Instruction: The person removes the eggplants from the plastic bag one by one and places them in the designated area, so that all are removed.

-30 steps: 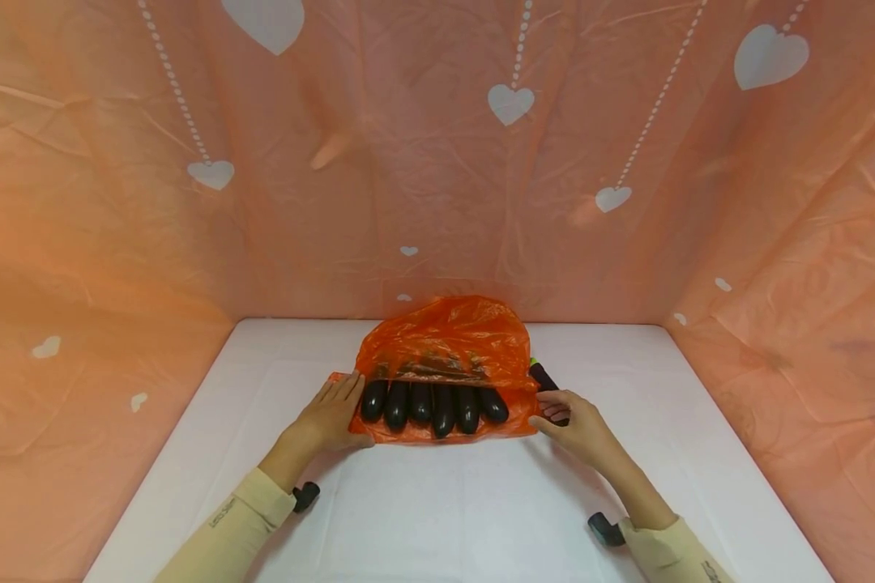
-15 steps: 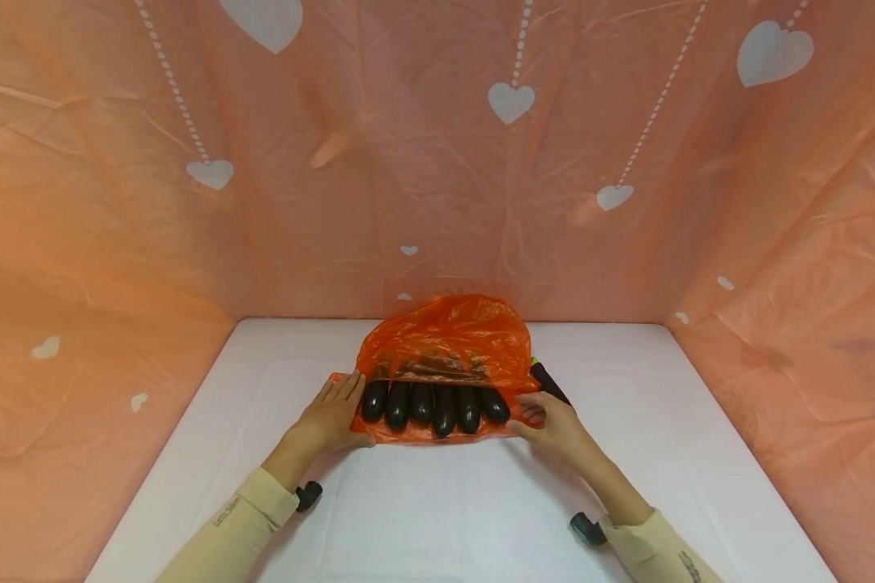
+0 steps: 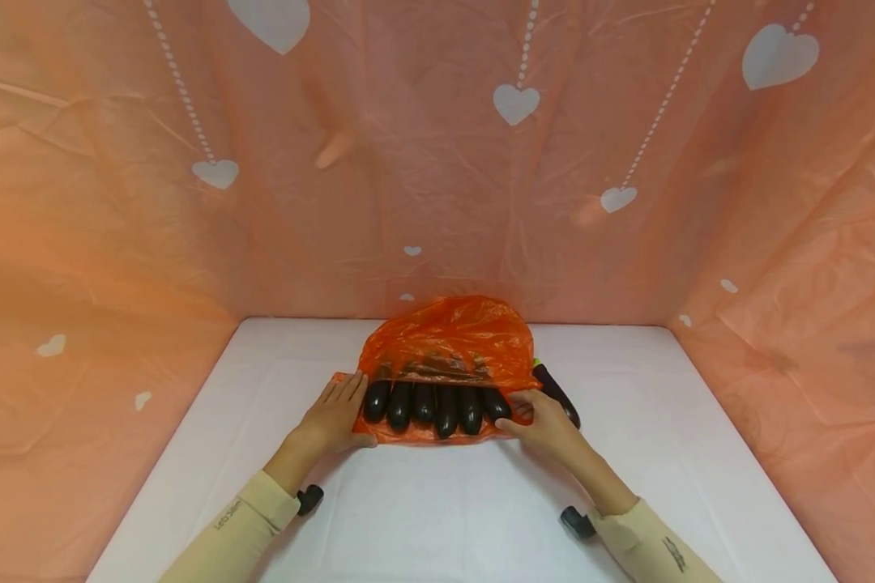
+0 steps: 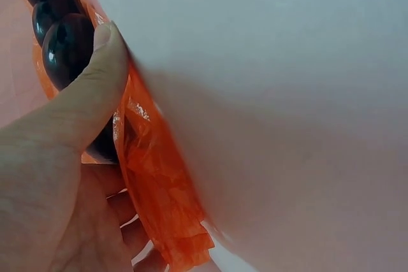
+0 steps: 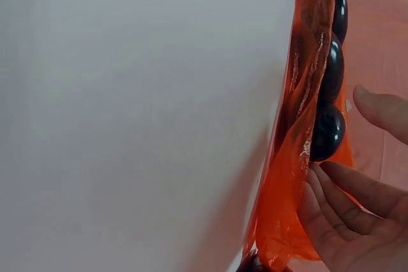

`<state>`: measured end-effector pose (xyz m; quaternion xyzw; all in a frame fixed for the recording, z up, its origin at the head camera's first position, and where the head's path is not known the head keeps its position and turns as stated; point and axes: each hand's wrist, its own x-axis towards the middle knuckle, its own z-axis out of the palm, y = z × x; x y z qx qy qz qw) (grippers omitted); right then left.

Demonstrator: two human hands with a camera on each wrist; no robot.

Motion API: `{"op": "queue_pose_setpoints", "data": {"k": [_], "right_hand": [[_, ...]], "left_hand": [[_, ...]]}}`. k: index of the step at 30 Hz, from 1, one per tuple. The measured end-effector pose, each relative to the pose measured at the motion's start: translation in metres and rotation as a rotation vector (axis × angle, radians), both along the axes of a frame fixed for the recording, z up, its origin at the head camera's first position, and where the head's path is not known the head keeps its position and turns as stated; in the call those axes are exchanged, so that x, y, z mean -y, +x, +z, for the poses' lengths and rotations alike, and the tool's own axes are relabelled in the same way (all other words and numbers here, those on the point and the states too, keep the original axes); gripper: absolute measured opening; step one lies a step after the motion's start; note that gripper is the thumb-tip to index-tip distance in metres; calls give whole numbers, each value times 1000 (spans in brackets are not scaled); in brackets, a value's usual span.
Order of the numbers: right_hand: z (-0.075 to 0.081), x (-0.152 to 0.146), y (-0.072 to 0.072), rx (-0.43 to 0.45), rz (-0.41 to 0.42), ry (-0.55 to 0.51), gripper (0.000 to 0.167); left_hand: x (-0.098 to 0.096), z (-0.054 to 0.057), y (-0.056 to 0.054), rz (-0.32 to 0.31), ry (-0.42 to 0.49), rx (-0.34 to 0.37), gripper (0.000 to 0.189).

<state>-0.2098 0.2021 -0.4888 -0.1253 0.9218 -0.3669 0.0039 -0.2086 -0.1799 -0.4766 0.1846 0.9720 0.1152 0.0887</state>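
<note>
An orange plastic bag (image 3: 455,336) lies on the white table with its mouth toward me. Several dark, glossy eggplants (image 3: 446,409) sit side by side in it, their rounded ends showing and their far parts under the film. My left hand (image 3: 331,417) rests along the bag's left edge with its fingers straight, beside the end eggplant (image 4: 67,49). At the right end of the row, my right hand (image 3: 547,423) has its fingertips against the bag (image 5: 284,202), close to the nearest eggplant (image 5: 327,133). Its thumb stands apart from the fingers.
A single eggplant (image 3: 557,394) with a green stem end lies outside the bag on the right, partly behind my right hand. The white table (image 3: 423,510) ends at a back wall of orange sheeting (image 3: 437,202) printed with white hearts.
My right hand has moved left, from beside the loose eggplant to the right end of the row. More of the loose eggplant shows now. The left hand and bag stay nearly still.
</note>
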Motion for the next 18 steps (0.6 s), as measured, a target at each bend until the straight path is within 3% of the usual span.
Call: {"op": "queue_pose_setpoints", "data": {"k": [18], "right_hand": [[2,7,-10,88,-41,58,59]], "left_hand": [[1,-1,0,-23,-8,-29,110]]}}
